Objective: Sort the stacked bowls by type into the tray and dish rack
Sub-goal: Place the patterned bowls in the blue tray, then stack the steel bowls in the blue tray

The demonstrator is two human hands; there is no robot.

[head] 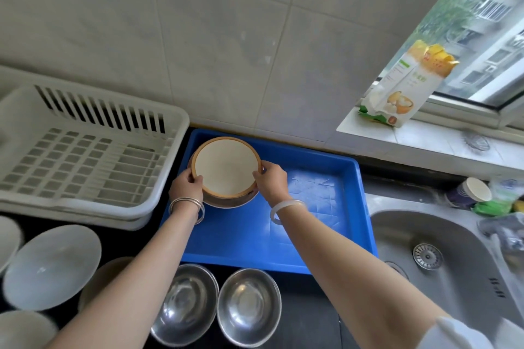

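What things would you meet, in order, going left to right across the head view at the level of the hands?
dish rack → left hand → bowl → right hand → cup. The tray lies under several of these, so it is left out.

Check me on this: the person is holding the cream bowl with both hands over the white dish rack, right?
Not quite. The left hand and right hand do hold the cream bowl by its rim, but over the blue tray, not the white dish rack, which stands to the left. The head view shows it.
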